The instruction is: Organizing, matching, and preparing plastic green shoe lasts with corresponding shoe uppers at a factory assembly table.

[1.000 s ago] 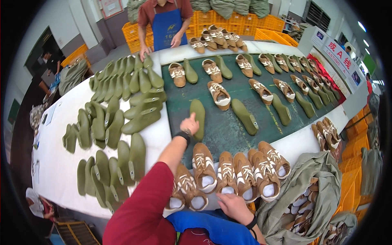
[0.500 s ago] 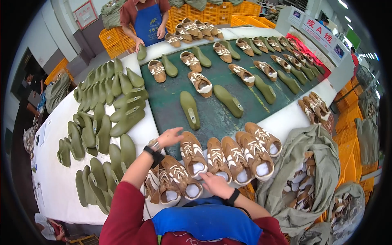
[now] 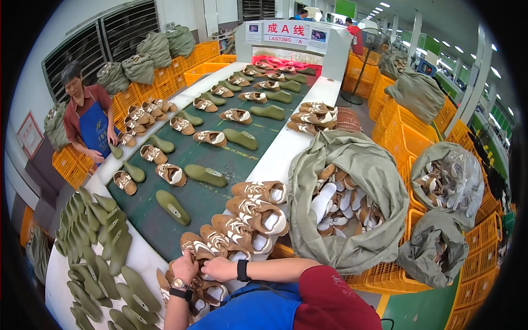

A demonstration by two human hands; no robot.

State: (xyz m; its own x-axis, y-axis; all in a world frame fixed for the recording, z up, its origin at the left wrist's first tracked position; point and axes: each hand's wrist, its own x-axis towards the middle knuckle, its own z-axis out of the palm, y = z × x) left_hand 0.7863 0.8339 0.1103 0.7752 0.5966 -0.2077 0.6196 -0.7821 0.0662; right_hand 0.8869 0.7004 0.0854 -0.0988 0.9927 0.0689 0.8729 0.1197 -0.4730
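Observation:
My left hand (image 3: pixel 185 268), with a wristwatch, and my right hand (image 3: pixel 219 269), with a black wristband, meet at the near edge of the white table. Together they grip a brown-and-white shoe upper (image 3: pixel 196 247) at the end of a row of similar shoe uppers (image 3: pixel 250 213). More uppers lie under my wrists. An olive green shoe last (image 3: pixel 172 207) lies alone on the dark green belt (image 3: pixel 209 192) just beyond my hands.
Paired uppers and green lasts run down the belt. Several loose green lasts (image 3: pixel 96 242) cover the white table at left. A person in a blue apron (image 3: pixel 91 124) stands at the far left. Open sacks of shoes (image 3: pixel 352 203) and orange crates (image 3: pixel 418 132) fill the right.
My left hand has drawn back from the green last on the belt to the near shoe row and joined my right hand on one upper. The view has swung to the right.

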